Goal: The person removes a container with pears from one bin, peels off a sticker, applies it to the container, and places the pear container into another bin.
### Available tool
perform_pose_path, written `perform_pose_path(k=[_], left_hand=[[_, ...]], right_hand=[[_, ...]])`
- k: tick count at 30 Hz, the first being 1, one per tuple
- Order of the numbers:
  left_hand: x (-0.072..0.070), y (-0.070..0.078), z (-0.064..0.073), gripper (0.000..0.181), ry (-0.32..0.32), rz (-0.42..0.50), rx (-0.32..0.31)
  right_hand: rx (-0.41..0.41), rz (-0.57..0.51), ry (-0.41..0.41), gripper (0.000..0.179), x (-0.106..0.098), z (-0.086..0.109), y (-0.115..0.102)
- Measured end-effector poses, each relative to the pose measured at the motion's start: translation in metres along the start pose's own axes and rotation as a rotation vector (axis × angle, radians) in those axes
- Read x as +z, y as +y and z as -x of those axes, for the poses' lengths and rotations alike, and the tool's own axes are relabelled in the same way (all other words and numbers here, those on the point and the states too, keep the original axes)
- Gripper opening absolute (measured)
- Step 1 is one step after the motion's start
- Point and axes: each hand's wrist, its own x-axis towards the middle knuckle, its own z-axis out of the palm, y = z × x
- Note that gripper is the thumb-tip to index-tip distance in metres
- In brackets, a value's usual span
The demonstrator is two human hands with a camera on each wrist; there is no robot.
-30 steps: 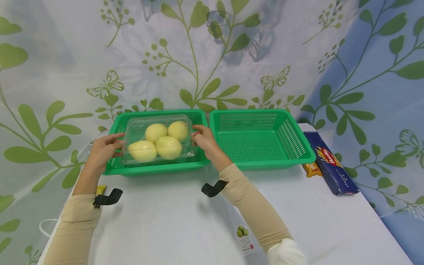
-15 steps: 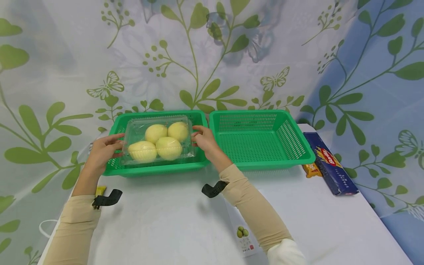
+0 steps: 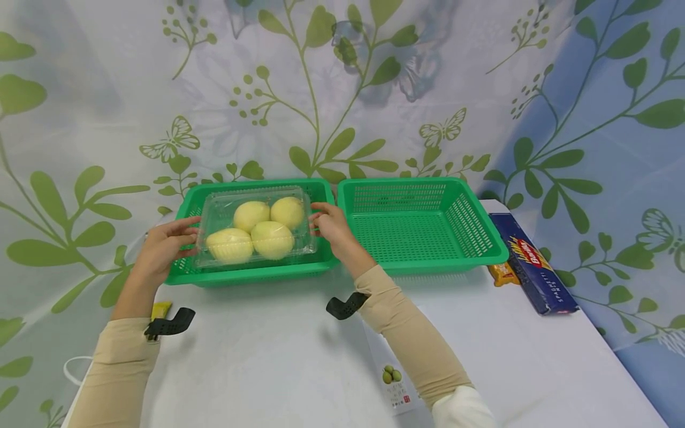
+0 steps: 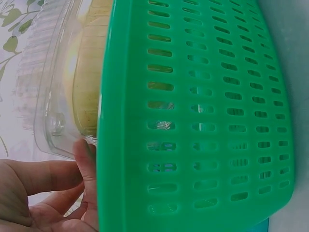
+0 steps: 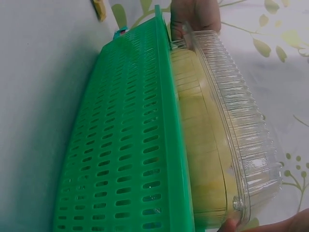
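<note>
A clear plastic fruit box (image 3: 218,209) holds several pale yellow fruits (image 3: 273,240), round to slightly oval. It sits slightly tilted in the left green basket (image 3: 257,272), and its lid stands above the rim in both wrist views. My left hand (image 3: 160,246) is at the box's left end, fingers spread and loosely bent. In the left wrist view one fingertip (image 4: 85,151) touches the box's lower corner, between box and basket rim. At the right end my right hand (image 3: 333,227) pinches the box edge with curled fingers. The basket walls hide the box's underside.
A second green basket (image 3: 417,266) stands close on the right. Beyond it lie a blue spaghetti box (image 3: 535,267) and a small orange packet (image 3: 503,274). A fruit-printed card (image 3: 395,389) lies under my right forearm; a yellow packet (image 3: 160,310) is by my left wrist.
My left hand's fingers have loosened and drawn slightly left from the box's end. The right hand, the fruit box and both baskets have stayed in place.
</note>
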Motion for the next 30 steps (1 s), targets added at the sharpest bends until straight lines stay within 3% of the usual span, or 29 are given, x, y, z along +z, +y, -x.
perform_pose_path(k=[15,21,30], left_hand=[[-0.0005,0.0004,0.0016,0.054,-0.012,0.019,0.010],[-0.0022,-0.0008,0.0029,0.056,-0.026,0.124,0.014],[-0.0053,-0.0040,0.0041,0.058,-0.046,0.197,0.034]], right_hand=[[-0.014,-0.006,-0.005,0.052,-0.0014,-0.0005,0.0008],[-0.011,-0.006,0.001,0.051,-0.0019,0.0009,-0.0003],[-0.019,0.015,0.004,0.049,-0.0047,0.0027,-0.0017]])
